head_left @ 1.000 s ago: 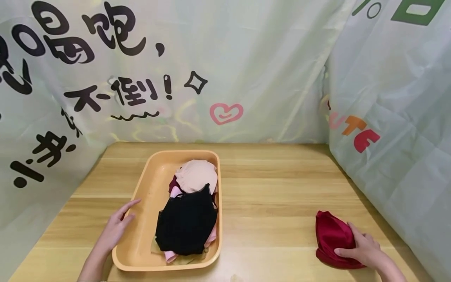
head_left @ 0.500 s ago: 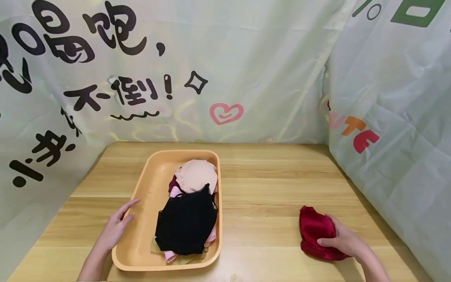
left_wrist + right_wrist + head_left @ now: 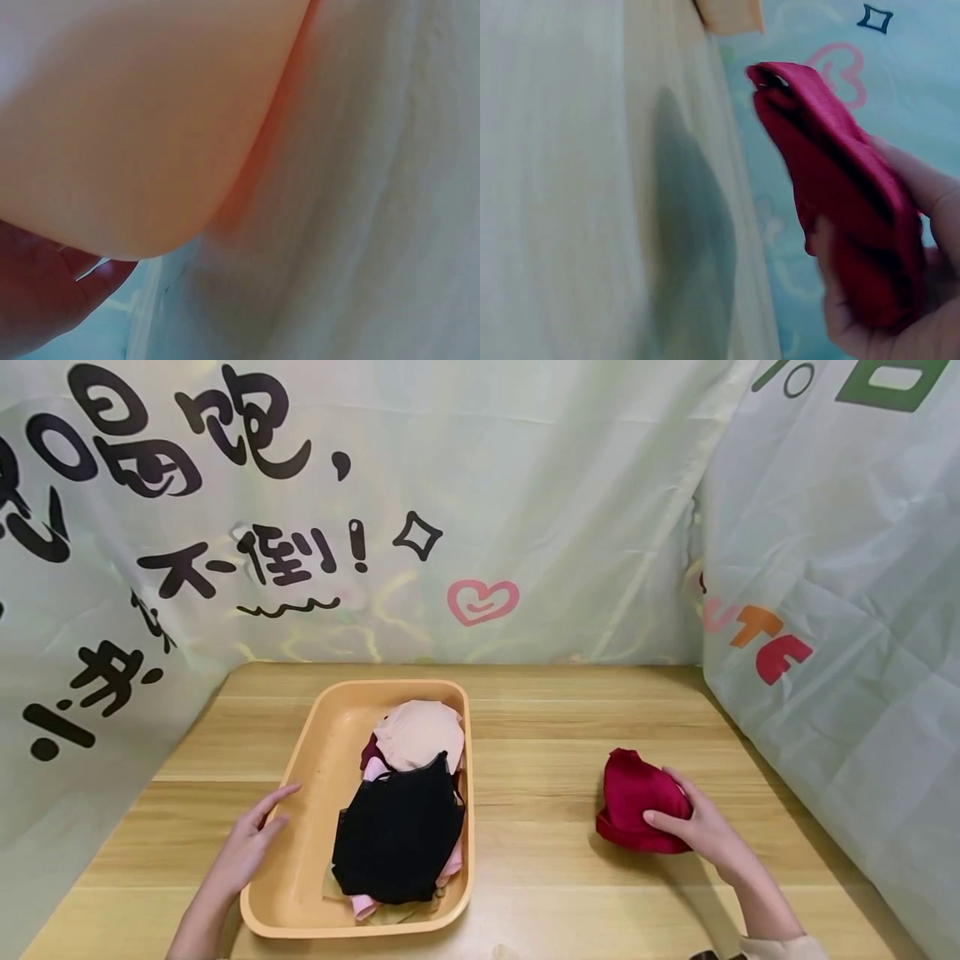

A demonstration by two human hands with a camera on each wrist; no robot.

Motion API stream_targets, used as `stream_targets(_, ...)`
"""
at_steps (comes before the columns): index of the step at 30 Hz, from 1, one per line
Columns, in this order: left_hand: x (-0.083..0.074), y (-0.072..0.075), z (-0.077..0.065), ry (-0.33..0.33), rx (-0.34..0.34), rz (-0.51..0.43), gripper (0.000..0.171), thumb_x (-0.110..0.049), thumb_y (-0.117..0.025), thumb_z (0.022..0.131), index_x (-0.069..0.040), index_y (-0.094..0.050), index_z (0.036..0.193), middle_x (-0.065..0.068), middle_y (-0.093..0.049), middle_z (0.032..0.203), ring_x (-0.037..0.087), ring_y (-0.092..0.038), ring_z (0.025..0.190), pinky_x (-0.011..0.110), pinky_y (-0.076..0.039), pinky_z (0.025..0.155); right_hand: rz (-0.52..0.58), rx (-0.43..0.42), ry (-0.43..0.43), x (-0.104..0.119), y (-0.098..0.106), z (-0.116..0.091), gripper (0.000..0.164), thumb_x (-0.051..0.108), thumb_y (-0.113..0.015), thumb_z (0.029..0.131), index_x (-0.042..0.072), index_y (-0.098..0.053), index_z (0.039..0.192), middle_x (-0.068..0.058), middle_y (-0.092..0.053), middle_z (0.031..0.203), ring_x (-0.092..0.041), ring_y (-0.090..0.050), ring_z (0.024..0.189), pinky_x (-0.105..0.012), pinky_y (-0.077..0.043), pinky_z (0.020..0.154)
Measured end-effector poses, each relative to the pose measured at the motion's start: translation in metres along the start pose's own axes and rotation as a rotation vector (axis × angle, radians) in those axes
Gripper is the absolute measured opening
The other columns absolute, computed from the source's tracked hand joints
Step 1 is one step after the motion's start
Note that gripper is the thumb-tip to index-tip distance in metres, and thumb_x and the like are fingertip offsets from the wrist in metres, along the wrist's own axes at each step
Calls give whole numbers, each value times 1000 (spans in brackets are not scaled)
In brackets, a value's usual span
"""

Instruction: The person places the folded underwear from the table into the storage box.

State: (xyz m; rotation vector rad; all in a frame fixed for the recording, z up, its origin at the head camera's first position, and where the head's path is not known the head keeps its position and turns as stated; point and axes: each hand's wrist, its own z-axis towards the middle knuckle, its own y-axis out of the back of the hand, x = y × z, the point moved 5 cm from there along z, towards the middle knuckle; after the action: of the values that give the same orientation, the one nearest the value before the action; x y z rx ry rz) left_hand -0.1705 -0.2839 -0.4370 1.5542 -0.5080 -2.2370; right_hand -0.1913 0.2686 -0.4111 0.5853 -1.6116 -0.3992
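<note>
In the head view, my right hand [image 3: 705, 827] grips a folded, shiny dark-red cloth garment [image 3: 637, 797] between thumb and fingers. It is lifted above the table, with its shadow below. Folded layers of the garment [image 3: 840, 180] show in the right wrist view; its exact kind is unclear. My left hand [image 3: 247, 843] rests at the left rim of an orange plastic tray [image 3: 300, 860], its fingers relaxed. Inside the tray's right half lie a black garment [image 3: 397, 835] with thin straps and a pale pink folded garment [image 3: 420, 735], over other partly hidden cloths.
The wooden table [image 3: 540, 760] extends between the tray and my right hand. A printed pale curtain [image 3: 570, 510] hangs along the back and both sides. The tray's left half shows bare plastic.
My right hand has carried the red garment leftward and away from me, raising it off the table. The left hand and the tray stay in place.
</note>
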Motion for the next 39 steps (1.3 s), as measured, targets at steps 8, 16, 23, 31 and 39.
stream_targets(8, 1, 0, 0, 8, 2, -8, 33, -5, -44, 95, 6, -47, 126, -30, -41, 122, -20, -27, 115, 0, -23, 89, 53, -100, 47, 39, -3, 18, 74, 26, -61, 87, 3, -19, 144, -25, -40, 130, -28, -46, 109, -18, -43, 76)
stream_targets(16, -1, 0, 4, 15, 13, 27, 33, -6, -44, 95, 4, -47, 127, -15, -44, 128, -20, -25, 116, -1, -22, 90, 278, -119, 95, 73, -15, 39, 79, 20, -62, 87, 13, -12, 147, -18, -35, 136, -1, -43, 100, -10, -39, 79)
stream_targets(23, -1, 0, 1, 27, 12, 11, 34, -8, -44, 95, 4, -47, 127, -18, -43, 126, -20, -26, 114, -1, -22, 89, 399, -92, 111, 89, -33, 57, 76, 14, -61, 87, 13, -15, 147, -15, -38, 130, 0, -47, 98, -12, -41, 80)
stream_targets(31, -2, 2, 2, 10, -14, -4, 33, -5, -44, 95, 6, -47, 125, -26, -42, 123, -20, -27, 114, 0, -23, 89, 510, -33, 204, 110, -56, 73, 71, 7, -56, 89, 11, -15, 146, -15, -37, 129, 0, -50, 97, -13, -43, 81)
stream_targets(39, 1, 1, -1, 46, 15, 3, 35, -10, -43, 96, 3, -46, 128, -30, -39, 122, -20, -24, 115, -1, -21, 89, 566, 16, 276, 120, -86, 82, 58, 5, -48, 93, 6, -21, 144, -17, -42, 124, 0, -55, 91, -17, -47, 78)
